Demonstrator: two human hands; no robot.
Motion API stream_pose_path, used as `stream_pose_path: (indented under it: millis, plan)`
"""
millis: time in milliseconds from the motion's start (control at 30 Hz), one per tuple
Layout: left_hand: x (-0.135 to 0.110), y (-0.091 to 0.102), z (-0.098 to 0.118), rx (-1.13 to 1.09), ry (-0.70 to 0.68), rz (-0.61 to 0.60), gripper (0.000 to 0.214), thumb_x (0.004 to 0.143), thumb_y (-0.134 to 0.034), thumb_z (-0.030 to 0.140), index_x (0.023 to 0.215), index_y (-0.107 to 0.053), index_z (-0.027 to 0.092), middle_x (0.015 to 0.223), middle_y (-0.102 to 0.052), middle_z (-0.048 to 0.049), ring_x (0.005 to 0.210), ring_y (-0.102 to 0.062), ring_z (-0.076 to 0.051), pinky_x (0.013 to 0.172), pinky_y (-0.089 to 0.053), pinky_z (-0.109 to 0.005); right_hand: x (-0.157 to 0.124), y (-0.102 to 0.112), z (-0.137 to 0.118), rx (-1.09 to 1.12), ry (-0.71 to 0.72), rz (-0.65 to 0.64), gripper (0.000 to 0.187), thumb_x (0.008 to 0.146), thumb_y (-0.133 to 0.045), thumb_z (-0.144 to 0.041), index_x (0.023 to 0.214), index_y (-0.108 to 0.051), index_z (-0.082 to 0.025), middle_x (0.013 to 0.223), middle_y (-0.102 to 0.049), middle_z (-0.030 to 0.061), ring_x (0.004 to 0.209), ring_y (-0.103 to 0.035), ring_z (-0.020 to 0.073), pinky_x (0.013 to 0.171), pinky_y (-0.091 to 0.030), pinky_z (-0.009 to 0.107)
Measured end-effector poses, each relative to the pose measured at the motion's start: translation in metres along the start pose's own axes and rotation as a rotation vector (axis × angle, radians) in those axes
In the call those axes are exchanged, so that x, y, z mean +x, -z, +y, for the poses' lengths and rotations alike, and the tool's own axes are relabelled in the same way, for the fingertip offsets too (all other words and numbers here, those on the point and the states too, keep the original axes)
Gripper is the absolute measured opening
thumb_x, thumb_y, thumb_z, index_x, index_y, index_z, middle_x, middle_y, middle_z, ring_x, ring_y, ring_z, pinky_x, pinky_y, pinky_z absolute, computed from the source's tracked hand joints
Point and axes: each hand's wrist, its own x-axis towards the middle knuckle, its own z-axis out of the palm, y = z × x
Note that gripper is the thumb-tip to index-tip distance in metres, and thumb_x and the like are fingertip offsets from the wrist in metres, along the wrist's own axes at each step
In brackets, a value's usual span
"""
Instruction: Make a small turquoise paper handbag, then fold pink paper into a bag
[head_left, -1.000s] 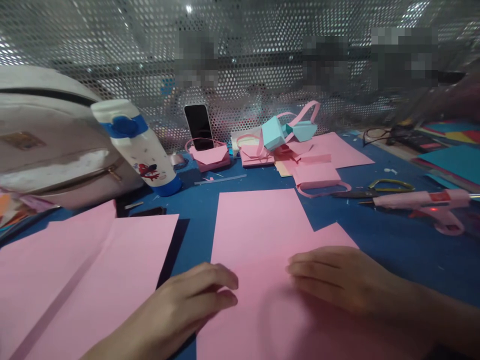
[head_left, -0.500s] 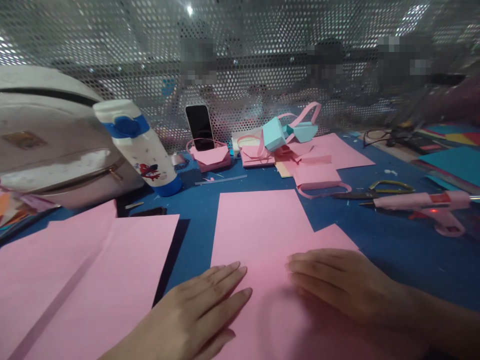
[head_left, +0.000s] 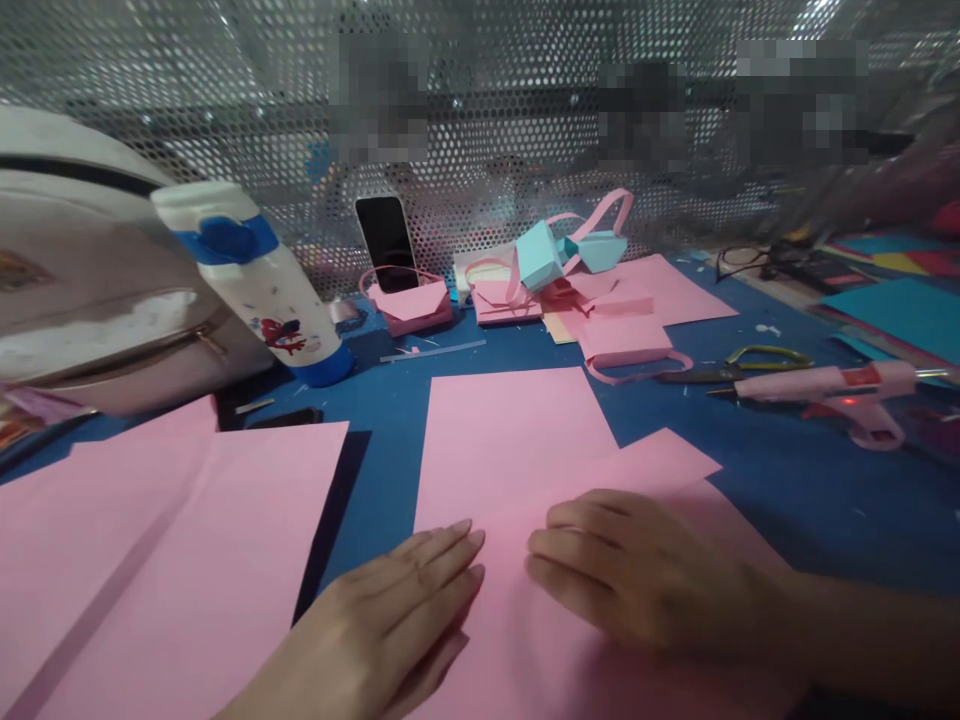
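Observation:
A sheet of pink paper (head_left: 517,420) lies in front of me on the blue table, with a part folded over and one corner jutting out at the right. My left hand (head_left: 382,610) rests on its left side, fingers stretched out and close together. On the right, my right hand (head_left: 637,565) lies palm down on the folded part, its fingers a little bent with the tips on the paper. The thumb of that hand is hidden. A small gap separates the fingertips of the two hands.
More pink sheets (head_left: 187,540) lie at left, before a white bottle (head_left: 262,290) and a backpack (head_left: 112,270). Small pink paper bags (head_left: 412,305) and a phone (head_left: 386,240) stand at the back. Pliers (head_left: 750,362) and a pink glue gun (head_left: 832,385) lie right.
My right hand has slid left over the paper toward my left hand, and its fingers are more bent. The folded corner at the right shows more. The view has shifted slightly.

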Motion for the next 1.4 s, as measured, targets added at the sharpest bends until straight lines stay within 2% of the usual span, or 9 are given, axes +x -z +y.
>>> stream_pose_path:
  millis: [167,400,533,800,967,1067,1167,1300,1400]
  plan:
    - [-0.008,-0.003,0.007,0.099,-0.013,0.033,0.026,0.092,-0.052,0.008,0.114,-0.067,0.008,0.121,-0.068,-0.013,0.119,-0.061,-0.023,0.104,-0.048,-0.037,0.014,-0.015,-0.007,0.103,-0.036,-0.032,0.023,0.093,-0.054,-0.01,0.076,-0.067,-0.017,0.077,-0.067,-0.0015,0.071,-0.055,0.0151,0.065,-0.046,0.031]
    - [-0.013,0.001,0.012,0.145,0.037,0.038,0.022,0.094,-0.054,0.013,0.108,-0.07,0.011,0.117,-0.071,-0.0104,0.108,-0.067,-0.02,0.093,-0.056,-0.026,0.012,-0.016,-0.006,0.131,0.024,0.028,0.02,0.094,-0.053,-0.011,0.083,-0.069,-0.014,0.077,-0.066,0.0011,0.075,-0.054,0.0148,0.063,-0.042,0.03]
    - [-0.016,-0.001,0.012,0.141,0.035,0.009,0.024,0.093,-0.056,0.013,0.113,-0.069,0.011,0.121,-0.069,-0.0103,0.112,-0.065,-0.02,0.094,-0.055,-0.027,0.012,-0.015,-0.007,0.123,0.042,-0.001,0.02,0.093,-0.054,-0.009,0.082,-0.07,-0.013,0.076,-0.065,0.0015,0.071,-0.053,0.0149,0.06,-0.04,0.03]
    - [-0.02,-0.008,0.017,0.108,0.11,0.082,0.025,0.093,-0.054,0.009,0.113,-0.069,0.012,0.123,-0.068,-0.0088,0.116,-0.062,-0.02,0.099,-0.053,-0.028,0.012,-0.014,-0.007,0.13,0.049,-0.022,0.02,0.093,-0.052,-0.009,0.082,-0.069,-0.014,0.076,-0.064,0.0014,0.071,-0.052,0.0145,0.059,-0.041,0.031]
    - [-0.031,-0.013,0.017,0.167,0.063,0.043,0.033,0.097,-0.043,0.01,0.12,-0.066,0.015,0.129,-0.064,-0.0102,0.124,-0.057,-0.022,0.098,-0.053,-0.033,0.012,-0.011,-0.005,0.138,0.072,-0.051,0.026,0.096,-0.045,-0.008,0.087,-0.069,-0.013,0.081,-0.067,0.0033,0.076,-0.054,0.0153,0.063,-0.044,0.031]
    - [-0.034,-0.012,0.017,0.193,0.023,0.006,0.038,0.096,-0.038,0.006,0.122,-0.064,0.014,0.132,-0.061,-0.0114,0.128,-0.053,-0.024,0.097,-0.054,-0.034,0.013,-0.007,0.001,0.169,0.114,-0.126,0.027,0.098,-0.041,-0.009,0.097,-0.068,-0.012,0.086,-0.067,0.0043,0.082,-0.056,0.0159,0.069,-0.046,0.031]
    - [-0.031,-0.006,0.015,0.177,-0.055,-0.03,0.042,0.094,-0.034,0.001,0.123,-0.063,0.009,0.134,-0.06,-0.0117,0.13,-0.051,-0.024,0.101,-0.051,-0.033,0.014,-0.008,0.007,0.273,0.059,-0.214,0.023,0.097,-0.045,-0.011,0.104,-0.066,-0.014,0.088,-0.066,0.0031,0.083,-0.056,0.0149,0.072,-0.046,0.029]
    - [-0.024,0.001,0.014,0.153,-0.126,-0.104,0.046,0.096,-0.026,0.002,0.126,-0.06,0.007,0.135,-0.059,-0.0109,0.128,-0.053,-0.024,0.102,-0.05,-0.033,0.01,-0.016,0.011,0.441,-0.072,-0.168,0.025,0.09,-0.05,-0.008,0.105,-0.066,-0.02,0.095,-0.065,0.0019,0.08,-0.055,0.0116,0.067,-0.044,0.024]
    - [-0.017,0.002,0.016,0.179,-0.1,-0.069,0.045,0.1,-0.025,0.007,0.125,-0.061,0.009,0.13,-0.063,-0.0081,0.119,-0.06,-0.021,0.102,-0.05,-0.033,0.008,-0.019,0.013,0.532,-0.102,-0.178,0.028,0.09,-0.049,-0.007,0.106,-0.066,-0.021,0.095,-0.063,0.0024,0.077,-0.053,0.0114,0.065,-0.042,0.023]
